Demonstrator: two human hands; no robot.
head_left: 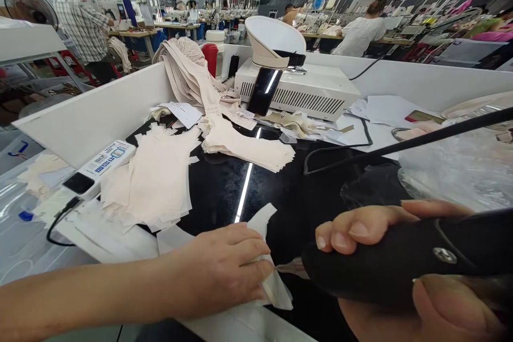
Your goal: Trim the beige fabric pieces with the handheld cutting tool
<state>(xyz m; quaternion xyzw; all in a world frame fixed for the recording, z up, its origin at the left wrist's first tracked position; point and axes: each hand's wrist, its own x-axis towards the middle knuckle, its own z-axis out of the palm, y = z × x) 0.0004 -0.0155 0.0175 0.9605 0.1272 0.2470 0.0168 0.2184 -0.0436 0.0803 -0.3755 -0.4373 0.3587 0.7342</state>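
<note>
My left hand [224, 267] lies with its fingers curled on a small piece of cream fabric [276, 291], pressing it down at the near edge of the glossy black table [224, 187]. My right hand [372, 235] grips a black hand-held tool [401, 264]. The tool's thin metal tip [290, 267] touches the cream piece right next to my left fingers. A black cable [441, 131] runs from the tool up to the right.
Cream fabric stacks [156, 181] [248, 147] lie left and centre. A power strip [92, 168] sits at left, a white machine [296, 88] with a phone [262, 91] behind, a clear plastic bag [460, 165] at right. Other people work at tables in the background.
</note>
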